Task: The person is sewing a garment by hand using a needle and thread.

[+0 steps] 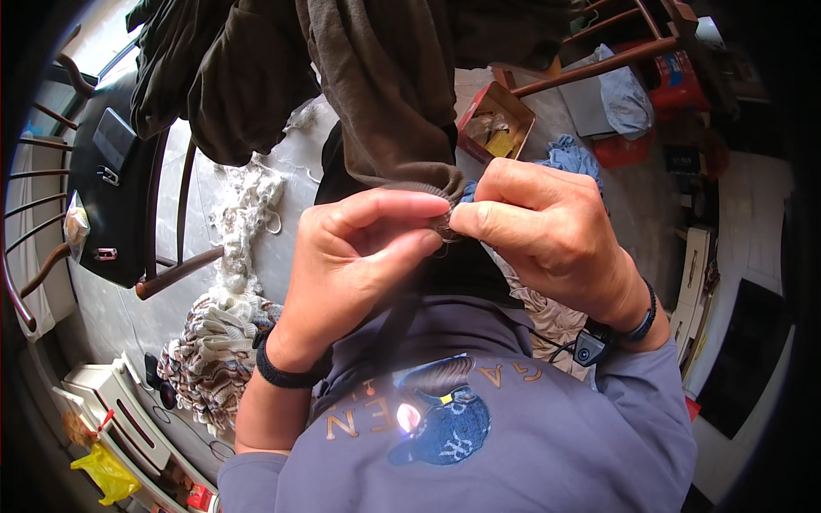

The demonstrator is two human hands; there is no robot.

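A dark brown knitted garment (391, 96) hangs down from the top of the view, with one narrow end reaching my hands. My left hand (365, 263) pinches that ribbed edge between thumb and index finger. Right beside it, my right hand (545, 224) has its thumb and curled index finger closed on the same edge, their tips almost touching those of my left hand. Loose thread ends show under the fingertips. Whether a needle or other small tool is between the right fingers cannot be told. More folds of dark brown cloth (237, 83) hang at the upper left.
Left stands a black-seated wooden chair (106, 192) bearing small items. White yarn (240, 224) and patterned knitwear (215, 353) lie below it. A red box (526, 115), blue cloth (574, 157) and a wooden rail (596, 66) are at upper right, a white cabinet (115, 410) at lower left.
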